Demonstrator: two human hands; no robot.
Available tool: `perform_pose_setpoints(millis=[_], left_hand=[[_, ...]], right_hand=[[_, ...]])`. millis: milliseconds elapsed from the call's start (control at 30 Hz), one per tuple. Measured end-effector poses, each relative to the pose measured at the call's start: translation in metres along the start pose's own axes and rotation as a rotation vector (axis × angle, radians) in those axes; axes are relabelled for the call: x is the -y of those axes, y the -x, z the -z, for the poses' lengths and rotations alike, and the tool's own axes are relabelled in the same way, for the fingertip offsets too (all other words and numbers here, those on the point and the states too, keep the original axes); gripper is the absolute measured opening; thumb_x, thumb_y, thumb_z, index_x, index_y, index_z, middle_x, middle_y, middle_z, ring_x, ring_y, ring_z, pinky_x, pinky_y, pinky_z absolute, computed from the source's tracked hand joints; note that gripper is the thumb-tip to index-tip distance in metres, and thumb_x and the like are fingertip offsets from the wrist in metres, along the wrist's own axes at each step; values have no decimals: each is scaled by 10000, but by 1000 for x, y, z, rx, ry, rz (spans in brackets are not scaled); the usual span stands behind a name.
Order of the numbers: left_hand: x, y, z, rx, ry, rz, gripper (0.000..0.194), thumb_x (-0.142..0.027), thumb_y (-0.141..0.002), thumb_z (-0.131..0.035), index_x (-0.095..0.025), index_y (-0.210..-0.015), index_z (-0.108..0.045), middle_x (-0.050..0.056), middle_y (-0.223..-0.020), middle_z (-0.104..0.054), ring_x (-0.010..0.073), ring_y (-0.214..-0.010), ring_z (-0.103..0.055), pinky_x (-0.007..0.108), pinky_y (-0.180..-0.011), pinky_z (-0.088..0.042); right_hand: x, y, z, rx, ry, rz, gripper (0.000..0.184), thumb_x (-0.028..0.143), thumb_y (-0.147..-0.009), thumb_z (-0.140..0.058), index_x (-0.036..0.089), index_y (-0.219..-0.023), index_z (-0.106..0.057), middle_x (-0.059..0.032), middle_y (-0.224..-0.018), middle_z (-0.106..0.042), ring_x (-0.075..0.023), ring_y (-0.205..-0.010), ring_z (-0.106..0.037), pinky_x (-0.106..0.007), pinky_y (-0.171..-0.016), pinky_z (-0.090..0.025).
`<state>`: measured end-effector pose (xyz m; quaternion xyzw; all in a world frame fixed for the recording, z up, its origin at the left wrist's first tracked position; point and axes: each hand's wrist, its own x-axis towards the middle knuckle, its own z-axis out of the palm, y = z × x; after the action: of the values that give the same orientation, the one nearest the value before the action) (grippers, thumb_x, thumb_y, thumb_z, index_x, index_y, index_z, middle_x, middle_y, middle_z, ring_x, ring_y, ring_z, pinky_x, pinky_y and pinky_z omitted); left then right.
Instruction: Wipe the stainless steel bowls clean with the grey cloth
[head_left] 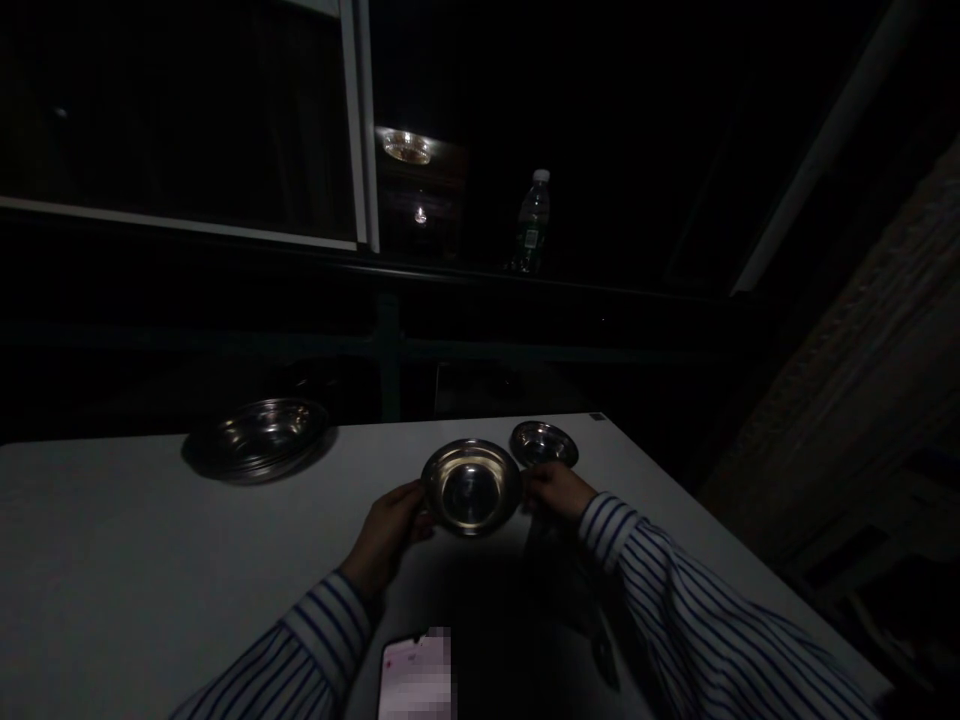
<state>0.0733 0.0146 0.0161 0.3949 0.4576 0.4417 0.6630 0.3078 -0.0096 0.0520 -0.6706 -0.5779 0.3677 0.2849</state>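
Observation:
Between my two hands is a shiny metal bowl (471, 490), raised over the white table and tilted so that its inside faces me. My left hand (394, 525) grips the bowl's left rim, fingers closed. On the opposite rim, my right hand (553, 490) pinches the edge. Just behind my right hand a second metal bowl (544, 443) rests near the table's far right corner. A stack of wider metal bowls (259, 440) sits at the far left of the table.
A lit phone (415, 675) lies at the near edge of the white table (187, 580). Beyond the table, a plastic bottle (532, 225) stands on a dark ledge by the window frame (361, 130). The room is very dark.

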Motion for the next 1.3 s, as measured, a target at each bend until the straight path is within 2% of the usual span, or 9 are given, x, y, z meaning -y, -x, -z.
perform_pose_setpoints(millis=[233, 367, 533, 833, 1033, 1200, 1267, 1300], left_hand=[[-9, -51, -19, -111, 6, -1, 304, -224, -733, -570, -106, -1011, -607, 108, -809, -671, 128, -555, -608, 257, -512, -479], [-12, -78, -25, -147, 3, -4, 287, -181, -731, -564, -104, -1005, -603, 91, -753, -662, 106, -492, -580, 258, -502, -486], [-15, -99, -32, -156, -5, -7, 247, -180, -723, -575, -97, -950, -625, 74, -697, -650, 94, -462, -556, 237, -468, -474], [-15, -105, -32, -175, -17, -22, 239, -184, -698, -585, -87, -911, -638, 55, -657, -639, 96, -468, -554, 233, -473, -471], [-15, -102, -33, -164, -55, -39, 252, -211, -672, -609, -88, -890, -637, 60, -675, -644, 108, -496, -574, 251, -512, -484], [-21, -94, -34, -202, -173, -80, 246, -232, -668, -591, -82, -859, -633, 105, -692, -658, 173, -564, -607, 325, -581, -495], [-29, -87, -33, -254, -253, -135, 234, -285, -662, -601, -102, -804, -639, 134, -721, -663, 235, -672, -625, 352, -622, -481], [-33, -83, -33, -301, -293, -179, 214, -282, -648, -613, -122, -788, -638, 146, -803, -668, 263, -791, -621, 357, -687, -468]], right_hand=[[12, -49, 7, 4, -91, -127, 108, 103, -798, -480, 131, -720, -549, 24, -482, -549, -70, -410, -502, -165, -416, -368], [11, -72, 10, -4, -89, -157, 81, 104, -801, -490, 126, -743, -541, 16, -503, -563, -73, -417, -510, -175, -424, -395], [5, -91, 14, 13, -55, -157, 142, 155, -835, -463, 114, -750, -570, 4, -517, -566, -69, -412, -499, -172, -412, -377], [1, -103, 15, 40, 56, -150, 143, 173, -814, -476, 119, -737, -584, -3, -486, -569, -86, -392, -493, -186, -413, -362], [3, -97, 17, -5, 121, -126, 111, 203, -759, -545, 127, -718, -614, -20, -554, -599, -88, -430, -510, -199, -458, -386], [1, -84, 43, -110, 139, -61, 166, 167, -741, -518, 144, -805, -669, -41, -719, -667, -127, -624, -603, -215, -594, -438], [-5, -78, 61, -183, 136, -48, 231, 167, -765, -481, 136, -885, -675, -67, -851, -682, -148, -770, -625, -221, -681, -448], [-10, -75, 70, -229, 136, -48, 260, 169, -774, -469, 125, -936, -668, -82, -922, -676, -158, -845, -621, -225, -728, -445]])
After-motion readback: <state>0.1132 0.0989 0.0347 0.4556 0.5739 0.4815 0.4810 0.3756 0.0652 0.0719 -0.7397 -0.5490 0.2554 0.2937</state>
